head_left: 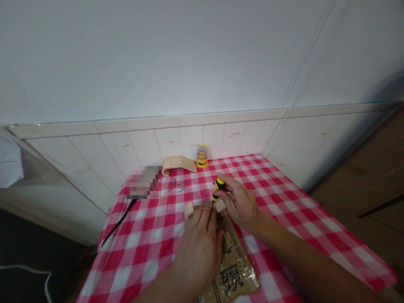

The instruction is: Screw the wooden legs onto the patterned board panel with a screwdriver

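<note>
My right hand (238, 201) is closed around a yellow and black screwdriver (217, 188), held upright with its tip down on a small curved wooden piece (189, 209). My left hand (198, 248) presses down on that wooden piece and on a brown board with black characters (235, 269), fingers together on top of it. Both lie on a table with a red and white checked cloth (277, 185).
Loose screws (177, 185) lie on the cloth behind the hands. A bent wooden piece with holes (178, 163) and a small yellow bit holder (202, 155) stand by the wall. A blurred object (143, 182) with a black cable (118, 223) sits at the left edge.
</note>
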The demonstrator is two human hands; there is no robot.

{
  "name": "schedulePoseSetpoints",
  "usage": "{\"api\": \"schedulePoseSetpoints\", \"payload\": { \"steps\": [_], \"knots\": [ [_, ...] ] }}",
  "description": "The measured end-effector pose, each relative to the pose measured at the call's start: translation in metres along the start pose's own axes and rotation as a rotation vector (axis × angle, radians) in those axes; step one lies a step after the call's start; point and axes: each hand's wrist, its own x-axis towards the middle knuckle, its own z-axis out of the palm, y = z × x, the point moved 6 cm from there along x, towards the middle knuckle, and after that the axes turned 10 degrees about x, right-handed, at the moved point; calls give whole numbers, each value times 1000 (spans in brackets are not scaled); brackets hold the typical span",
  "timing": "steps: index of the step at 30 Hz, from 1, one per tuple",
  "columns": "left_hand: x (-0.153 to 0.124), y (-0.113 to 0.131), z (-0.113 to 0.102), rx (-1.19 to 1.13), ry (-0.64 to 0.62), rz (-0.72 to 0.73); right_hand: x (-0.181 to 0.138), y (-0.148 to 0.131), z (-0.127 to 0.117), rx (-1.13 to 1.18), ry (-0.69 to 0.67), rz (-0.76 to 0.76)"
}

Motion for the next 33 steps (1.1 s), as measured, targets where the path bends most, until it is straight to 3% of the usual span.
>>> {"api": "schedulePoseSetpoints", "payload": {
  "steps": [11,16,22,33],
  "knots": [
    [0,1,2,57,15,26,10,-15,-2,-23,-55,-54],
    [1,2,0,51,16,43,14,-15,-1,64,-117,28],
    [2,0,1,61,26,43,13,-6,-2,116,-100,153],
    [-2,0,0,-8,52,17,12,-8,-3,30,-85,45]
  ]
}}
